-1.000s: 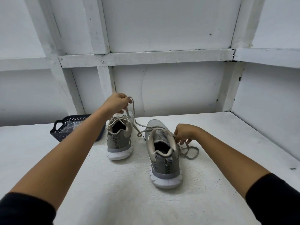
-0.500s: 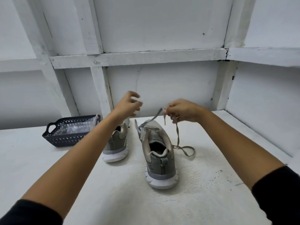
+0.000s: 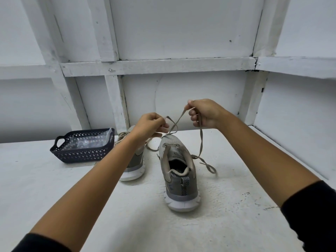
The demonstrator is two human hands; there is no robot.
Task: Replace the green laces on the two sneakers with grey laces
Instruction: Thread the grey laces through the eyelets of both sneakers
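Two grey sneakers stand heel-toward-me on the white table [image 3: 54, 188]. The right sneaker [image 3: 179, 171] is in the middle; a greyish-tan lace [image 3: 201, 142] runs up from its toe end. My right hand [image 3: 203, 113] pinches that lace above the shoe, and the rest hangs down and loops on the table beside the shoe. My left hand [image 3: 151, 124] pinches the lace's other end above the toe. The left sneaker [image 3: 135, 160] stands behind my left forearm, partly hidden.
A dark blue perforated basket [image 3: 83, 146] holding clear plastic sits at the back left of the table. White panelled walls close the back and the right side. The table's right edge runs close to my right arm.
My left hand has left the left sneaker's lace and taken one end of the right sneaker's lace. My right hand has lifted higher with the lace, pulling it up off the shoe.
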